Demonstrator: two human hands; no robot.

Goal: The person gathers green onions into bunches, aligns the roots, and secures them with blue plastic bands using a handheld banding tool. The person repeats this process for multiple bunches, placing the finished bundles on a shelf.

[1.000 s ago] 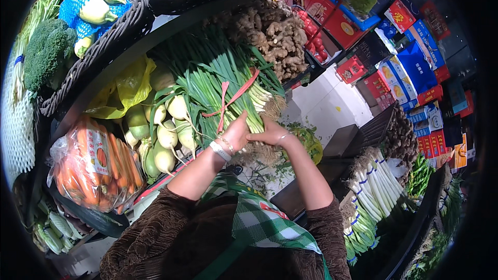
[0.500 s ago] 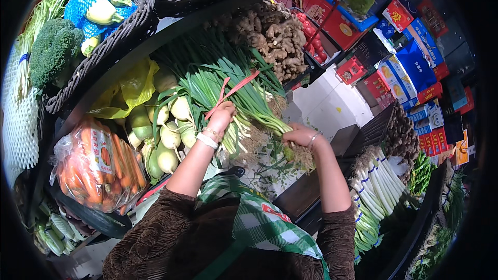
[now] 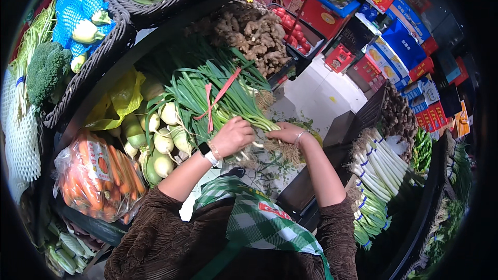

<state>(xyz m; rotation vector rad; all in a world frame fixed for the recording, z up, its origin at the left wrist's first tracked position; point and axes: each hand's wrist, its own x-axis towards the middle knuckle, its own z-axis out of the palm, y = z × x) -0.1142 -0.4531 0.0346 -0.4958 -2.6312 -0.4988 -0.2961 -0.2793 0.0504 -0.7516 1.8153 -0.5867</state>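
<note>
A bunch of green garlic, with long flat leaves, pale stalks and hairy roots, lies slanting before me. A red ribbon lies loosely across its leaves. My left hand is closed over the lower stalks, its fingers curled. My right hand grips the pale stalk ends just above the roots, which hang below its fingers. Under and beside the leaves lie green-and-white radishes. More dark green leaves spread behind the bunch.
Ginger is heaped behind the bunch. Bagged carrots and a yellow plastic bag lie left. Bundled scallions stand right. A dark wicker basket edges the upper left. Leafy scraps litter the floor.
My left hand has slid right and down off the red ribbon onto the stalks, nearer my right hand. The ribbon now lies free on the leaves. The whole view has shifted slightly.
</note>
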